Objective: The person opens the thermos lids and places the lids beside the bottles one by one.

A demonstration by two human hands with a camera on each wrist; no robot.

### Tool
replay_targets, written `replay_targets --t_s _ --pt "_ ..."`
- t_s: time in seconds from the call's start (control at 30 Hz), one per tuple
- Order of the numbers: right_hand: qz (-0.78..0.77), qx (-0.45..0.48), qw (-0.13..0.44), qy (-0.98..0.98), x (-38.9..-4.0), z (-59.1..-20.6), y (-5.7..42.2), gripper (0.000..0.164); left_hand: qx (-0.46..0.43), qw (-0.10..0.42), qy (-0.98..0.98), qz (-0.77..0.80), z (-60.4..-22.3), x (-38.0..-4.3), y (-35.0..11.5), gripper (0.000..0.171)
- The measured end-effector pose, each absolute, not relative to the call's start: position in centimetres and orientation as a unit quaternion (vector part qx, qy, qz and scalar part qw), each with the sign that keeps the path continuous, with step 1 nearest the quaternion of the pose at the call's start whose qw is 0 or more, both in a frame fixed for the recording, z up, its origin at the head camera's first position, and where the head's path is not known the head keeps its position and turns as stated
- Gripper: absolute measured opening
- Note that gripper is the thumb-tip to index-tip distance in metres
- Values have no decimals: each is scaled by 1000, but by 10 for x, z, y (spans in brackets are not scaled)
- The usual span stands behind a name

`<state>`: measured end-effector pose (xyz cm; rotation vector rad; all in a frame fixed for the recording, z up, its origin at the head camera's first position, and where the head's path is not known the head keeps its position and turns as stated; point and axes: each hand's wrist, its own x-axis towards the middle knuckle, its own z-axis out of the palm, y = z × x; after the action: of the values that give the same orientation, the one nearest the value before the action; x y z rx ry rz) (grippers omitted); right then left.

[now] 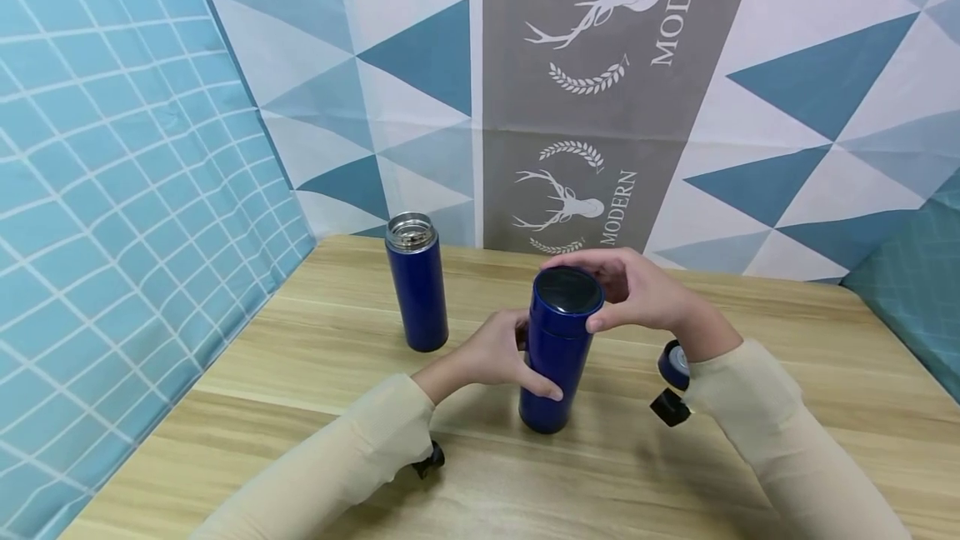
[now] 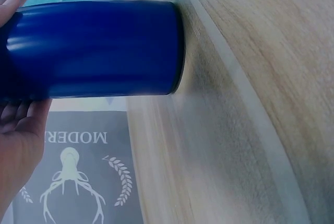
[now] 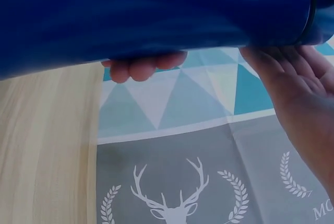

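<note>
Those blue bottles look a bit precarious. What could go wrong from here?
The open bottle stands upright without a lid, so a bump from the left sleeve might tip it. In the head view the right sleeve overlaps a small round cap and might brush it aside. The capped bottle could slip if the left hand and right hand loosened on its smooth sides.

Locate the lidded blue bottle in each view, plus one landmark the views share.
Head: lidded blue bottle, just right of centre, below mid-height.
Left wrist: upper left, sideways, base towards the centre.
Right wrist: across the top, partly cut off.
Shared landmark: white deer print.
</note>
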<state>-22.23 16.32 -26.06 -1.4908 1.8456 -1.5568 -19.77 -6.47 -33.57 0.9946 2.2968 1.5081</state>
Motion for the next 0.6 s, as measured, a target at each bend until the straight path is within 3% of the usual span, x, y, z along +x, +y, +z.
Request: replay_targets --t_s 0.6 --pt "-553 -548 199 595 -235 -266 161 61 334 115 783 512 -335 -197 -64 65"
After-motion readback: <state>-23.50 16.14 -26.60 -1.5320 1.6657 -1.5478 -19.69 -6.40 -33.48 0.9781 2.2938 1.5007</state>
